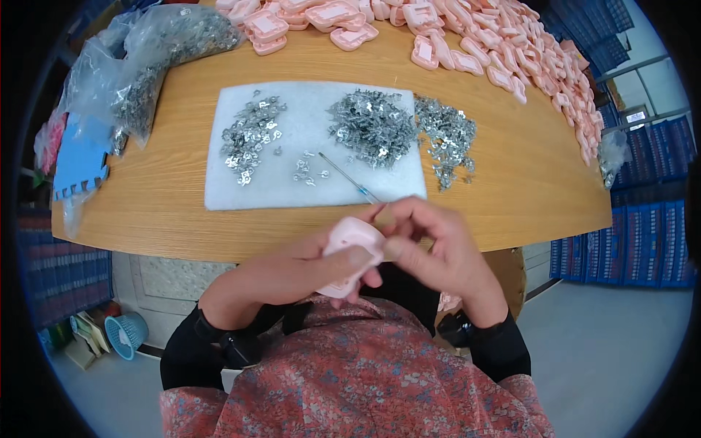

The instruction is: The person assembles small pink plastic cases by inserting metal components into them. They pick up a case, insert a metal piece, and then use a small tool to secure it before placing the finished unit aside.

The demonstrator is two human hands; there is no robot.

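Floral garment (350,372) below, pale pink casing (355,232) between two hands

Closest to the camera is the floral garment, red with small pale and bluish flowers, its cloth softly creased. From the left, the left hand (303,266) reaches inward, with its thumb lying across the casing and its fingers placed underneath, so the casing is pinched between them. The right hand (445,244) comes from the other side with the fingers curled; its thumb is at the casing's right edge. Whether these fingers pinch something small, I cannot tell.

The casing is held just in front of the wooden table (164,212), above the lap, and it is tilted. It looks smooth, like plastic, with rounded ends and a raised rim around a shallow hollow.

Beyond the hands, a thin screwdriver (363,191) with a bluish handle points toward the white mat (299,193), which looks soft, like foam. Its handle end goes behind the fingers, and I cannot tell if they hold it. On the mat lie heaps of small, shiny metal pieces (374,128), flat and irregular. Many similar pink casings (504,51) are piled at the far edge.
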